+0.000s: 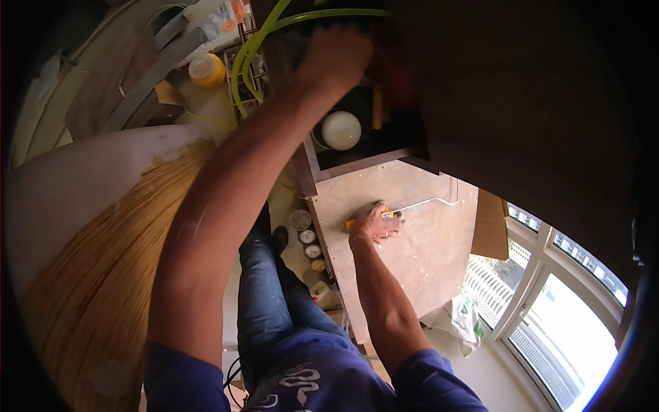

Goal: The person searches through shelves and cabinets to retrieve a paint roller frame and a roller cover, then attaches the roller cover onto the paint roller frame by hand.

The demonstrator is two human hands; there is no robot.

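Observation:
My right hand is closed around the yellow handle of a paint roller frame, whose bent wire lies over the pale wooden board. No roller sleeve is visible on the wire. Up in the dark shelf compartment, my left hand is in shadow and smeared by motion, so its fingers and anything in them cannot be made out. Below that hand stands a round white-topped container, with an upright yellow object beside it.
A yellow-green hose loops beside my left forearm. Several small tubs and jars line the floor by the board. Left is a large curved wood-grained panel; a yellow container stands behind it. A plastic bag lies near the windows.

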